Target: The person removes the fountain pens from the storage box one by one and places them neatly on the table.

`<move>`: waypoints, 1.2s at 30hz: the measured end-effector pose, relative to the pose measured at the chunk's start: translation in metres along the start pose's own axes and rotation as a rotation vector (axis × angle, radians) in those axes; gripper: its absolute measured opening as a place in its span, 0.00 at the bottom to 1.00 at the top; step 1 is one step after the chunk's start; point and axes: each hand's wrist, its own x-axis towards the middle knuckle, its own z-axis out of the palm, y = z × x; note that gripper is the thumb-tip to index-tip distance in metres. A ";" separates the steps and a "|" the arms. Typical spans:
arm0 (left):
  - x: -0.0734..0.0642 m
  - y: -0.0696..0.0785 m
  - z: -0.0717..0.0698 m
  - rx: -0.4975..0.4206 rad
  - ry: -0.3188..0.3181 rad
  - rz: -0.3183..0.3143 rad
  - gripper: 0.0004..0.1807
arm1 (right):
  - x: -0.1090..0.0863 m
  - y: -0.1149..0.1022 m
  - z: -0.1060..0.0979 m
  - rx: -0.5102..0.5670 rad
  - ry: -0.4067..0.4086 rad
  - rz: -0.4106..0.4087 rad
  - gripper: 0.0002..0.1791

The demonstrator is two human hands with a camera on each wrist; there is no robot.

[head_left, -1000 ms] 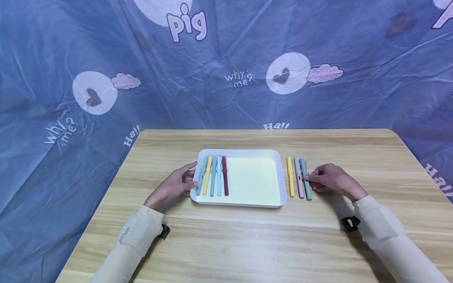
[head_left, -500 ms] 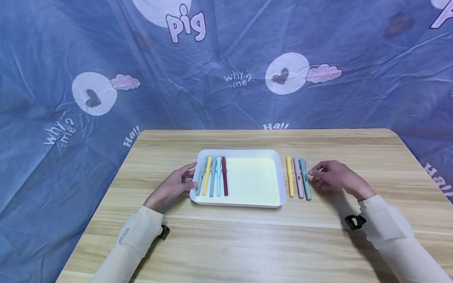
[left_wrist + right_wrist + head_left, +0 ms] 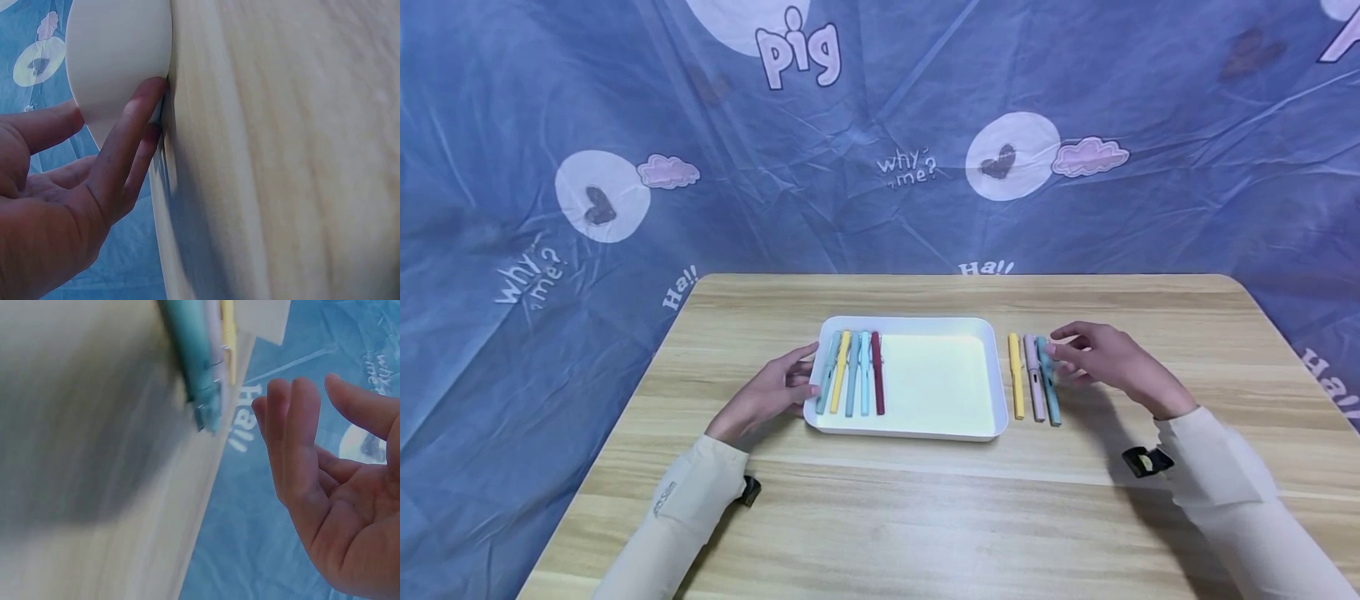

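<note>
A white rectangular tray (image 3: 940, 435) lies on the table with several capped pens side by side at its left end, among them a yellow pen (image 3: 840, 372) and a dark red pen (image 3: 877, 372). My left hand (image 3: 769, 390) holds the tray's left end; the left wrist view shows the thumb at the rim and fingers against the lower wall. Right of the tray lie a yellow pen (image 3: 1016, 377), a lilac pen (image 3: 1034, 377) and a teal pen (image 3: 1049, 392). Beside the teal pen hovers my right hand (image 3: 1101, 357), thumb and fingers apart, holding nothing.
The wood-grain table (image 3: 910, 517) reaches back to a blue printed cloth (image 3: 820, 208) hanging behind it. A black wrist device (image 3: 1147, 461) sits below the right sleeve. Bare tray floor (image 3: 936, 383) shows right of the dark red pen.
My right hand has drawn off the teal pen, then lifted and moved toward its far end, fingers spreading. The left hand, tray and pens stay put.
</note>
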 end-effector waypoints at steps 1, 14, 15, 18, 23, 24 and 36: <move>0.000 0.000 0.000 -0.001 0.000 0.001 0.43 | 0.001 -0.003 0.001 0.009 0.002 -0.008 0.33; 0.000 -0.001 -0.001 -0.024 -0.006 -0.003 0.42 | 0.016 -0.040 0.019 0.052 -0.005 -0.061 0.32; 0.001 -0.001 -0.001 -0.024 -0.005 -0.004 0.42 | 0.018 -0.043 0.022 0.058 -0.009 -0.070 0.32; 0.001 -0.001 -0.001 -0.021 -0.006 -0.006 0.43 | 0.025 -0.053 0.028 0.058 -0.022 -0.071 0.30; 0.001 0.000 -0.001 -0.023 -0.008 -0.004 0.42 | 0.035 -0.072 0.039 0.068 -0.066 -0.072 0.30; 0.001 0.000 -0.001 -0.023 -0.008 -0.005 0.42 | 0.037 -0.075 0.041 0.071 -0.075 -0.078 0.30; 0.000 0.001 -0.003 -0.023 -0.004 -0.007 0.43 | 0.069 -0.111 0.076 0.028 -0.166 -0.083 0.25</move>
